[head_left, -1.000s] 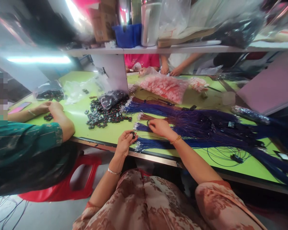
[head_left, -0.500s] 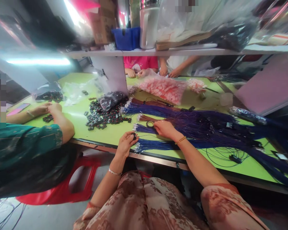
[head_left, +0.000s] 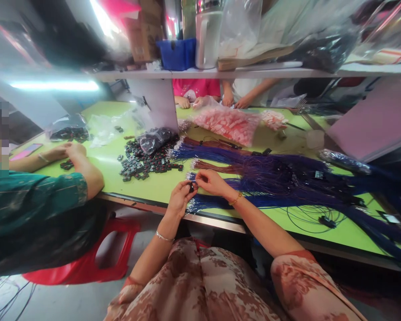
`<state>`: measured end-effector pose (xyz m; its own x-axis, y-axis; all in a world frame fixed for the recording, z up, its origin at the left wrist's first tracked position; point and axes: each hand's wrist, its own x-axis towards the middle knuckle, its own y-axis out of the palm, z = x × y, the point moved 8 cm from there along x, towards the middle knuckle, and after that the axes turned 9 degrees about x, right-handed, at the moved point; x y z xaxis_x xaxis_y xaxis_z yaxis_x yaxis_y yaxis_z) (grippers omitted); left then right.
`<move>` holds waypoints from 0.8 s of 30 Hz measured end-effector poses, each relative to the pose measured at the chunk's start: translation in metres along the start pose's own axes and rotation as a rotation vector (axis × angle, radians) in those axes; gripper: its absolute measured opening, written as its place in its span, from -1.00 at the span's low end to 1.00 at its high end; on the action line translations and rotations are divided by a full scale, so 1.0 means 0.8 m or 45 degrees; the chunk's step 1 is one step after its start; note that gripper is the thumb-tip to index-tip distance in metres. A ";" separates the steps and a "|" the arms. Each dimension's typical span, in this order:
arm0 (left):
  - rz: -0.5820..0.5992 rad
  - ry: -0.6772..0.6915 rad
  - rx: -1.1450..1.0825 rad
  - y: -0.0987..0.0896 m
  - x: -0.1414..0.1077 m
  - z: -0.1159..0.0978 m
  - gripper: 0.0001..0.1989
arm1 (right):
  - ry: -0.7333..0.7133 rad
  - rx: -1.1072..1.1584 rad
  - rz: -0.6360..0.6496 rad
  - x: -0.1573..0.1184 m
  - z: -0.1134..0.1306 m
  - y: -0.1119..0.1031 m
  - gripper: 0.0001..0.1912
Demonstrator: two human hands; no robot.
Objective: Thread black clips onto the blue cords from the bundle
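My left hand [head_left: 179, 197] is closed around a small black connector [head_left: 191, 187] near the table's front edge. Just to its right, my right hand [head_left: 211, 182] is pinched at the connector, over the silvery ends of the wires; what its fingertips hold is too small to make out. Bundles of blue wires [head_left: 217, 203] lie below and beside my hands, their metal tips pointing left. A bundle of brown wires [head_left: 217, 167] lies just beyond my right hand. Left of the bundles is a pile of small black connectors [head_left: 137, 162].
A person in a green sleeve [head_left: 67, 189] works at the left. A bag of pink parts [head_left: 225, 122] lies behind the wires, with other people's hands beyond. A shelf [head_left: 200, 75] crosses above the table; a red stool [head_left: 120, 249] stands at lower left.
My right hand has moved left, away from the black ring on the bundles, up to the connector. My left hand has shifted slightly right with the connector.
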<state>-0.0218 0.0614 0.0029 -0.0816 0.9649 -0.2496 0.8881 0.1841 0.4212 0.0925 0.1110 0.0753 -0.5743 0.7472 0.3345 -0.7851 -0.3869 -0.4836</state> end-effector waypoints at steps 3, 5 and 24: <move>-0.003 0.002 -0.068 0.003 0.003 0.001 -0.82 | 0.049 0.019 -0.055 -0.009 -0.006 -0.003 -0.87; 0.008 0.001 -0.094 0.006 0.004 0.002 -0.83 | 0.070 0.002 -0.086 -0.015 -0.006 -0.005 -0.85; 0.035 -0.016 -0.036 0.015 0.007 0.008 -0.73 | 0.133 -0.225 -0.150 -0.027 -0.004 -0.006 -0.88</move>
<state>-0.0086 0.0676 0.0008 -0.0518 0.9672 -0.2487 0.8766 0.1634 0.4526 0.1097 0.0981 0.0681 -0.4466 0.8369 0.3164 -0.7874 -0.1997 -0.5832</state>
